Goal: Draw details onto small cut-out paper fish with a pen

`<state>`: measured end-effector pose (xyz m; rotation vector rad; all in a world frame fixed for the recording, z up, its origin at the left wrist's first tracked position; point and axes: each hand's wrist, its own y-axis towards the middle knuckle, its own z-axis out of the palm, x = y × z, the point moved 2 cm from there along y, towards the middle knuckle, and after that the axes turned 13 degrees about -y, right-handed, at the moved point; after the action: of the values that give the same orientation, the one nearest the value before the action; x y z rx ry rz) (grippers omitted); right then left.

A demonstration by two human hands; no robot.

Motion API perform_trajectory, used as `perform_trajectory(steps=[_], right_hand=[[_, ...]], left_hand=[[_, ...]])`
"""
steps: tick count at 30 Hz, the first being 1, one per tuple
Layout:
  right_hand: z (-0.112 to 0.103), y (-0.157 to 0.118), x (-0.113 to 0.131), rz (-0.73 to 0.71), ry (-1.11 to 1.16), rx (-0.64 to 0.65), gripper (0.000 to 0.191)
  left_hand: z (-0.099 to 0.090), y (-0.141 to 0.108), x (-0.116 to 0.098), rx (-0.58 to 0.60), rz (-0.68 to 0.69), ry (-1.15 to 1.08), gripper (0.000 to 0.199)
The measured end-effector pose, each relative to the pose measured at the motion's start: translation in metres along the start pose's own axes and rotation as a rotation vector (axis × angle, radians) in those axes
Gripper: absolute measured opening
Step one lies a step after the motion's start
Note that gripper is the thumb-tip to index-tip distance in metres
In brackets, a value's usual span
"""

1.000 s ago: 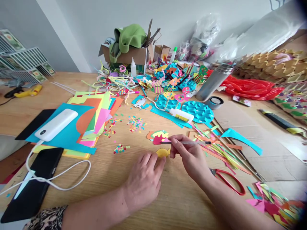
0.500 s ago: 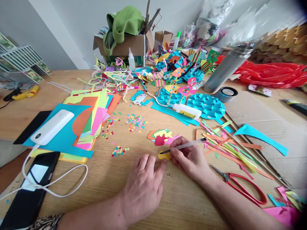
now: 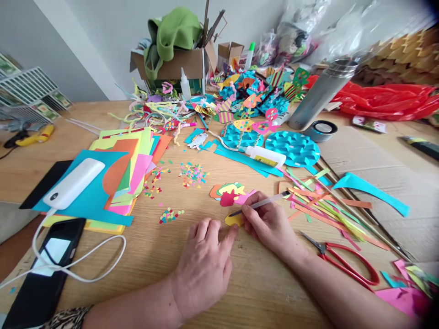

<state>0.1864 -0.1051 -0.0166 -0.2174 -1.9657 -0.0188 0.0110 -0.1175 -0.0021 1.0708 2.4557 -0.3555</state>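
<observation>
- Here's the yellow paper cutout [image 3: 232,220], flat on the table [image 3: 147,260] toward the near edge, right between the two hands.
- Left hand [image 3: 206,253] lies palm down on the near-left side of it, fingers bent and lightly spread, the forefinger's tip at the cutout's near rim.
- Right hand [image 3: 270,226] on the other side, thumb and fingers pinching a slim pen [image 3: 274,198], its dark point over the yellow paper; whether it touches, I can't tell.
- Just beyond, a red cutout [image 3: 227,198] overlaps other coloured paper shapes; round paper dots [image 3: 169,215] sit left of those, with chopped bits [image 3: 192,173] farther back.
- Over toward the table's left edge: a stack of coloured sheets [image 3: 137,141] bearing a white power bank [image 3: 77,183], and a black phone [image 3: 37,292] nearer the front.
- Out right, red-handled scissors [image 3: 324,249] beside the right forearm, then loose paper strips [image 3: 332,210].
- Middle distance, a glue bottle [image 3: 265,156] lies against blue discs [image 3: 295,148], a steel flask [image 3: 322,93] leaning behind.
- And at the far edge, a cardboard box [image 3: 187,64] topped with green cloth [image 3: 174,34], before a pale wall [image 3: 103,41].
</observation>
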Motion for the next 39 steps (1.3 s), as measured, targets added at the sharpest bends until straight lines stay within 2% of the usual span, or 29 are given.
perform_trajectory(steps=[10, 31, 39], right_hand=[[0.0012, 0.0014, -0.0010, -0.055, -0.050, 0.001, 0.022], [0.0012, -0.0002, 0.0018, -0.023, -0.056, 0.009, 0.025], [0.0006, 0.0008, 0.0007, -0.028, -0.069, 0.014, 0.024]], left_hand=[[-0.0015, 0.0005, -0.0014, -0.004, -0.015, -0.012, 0.056], [-0.0011, -0.0008, -0.0014, -0.036, 0.005, 0.001, 0.053], [-0.0036, 0.0015, -0.0015, -0.003, 0.015, -0.016, 0.050]])
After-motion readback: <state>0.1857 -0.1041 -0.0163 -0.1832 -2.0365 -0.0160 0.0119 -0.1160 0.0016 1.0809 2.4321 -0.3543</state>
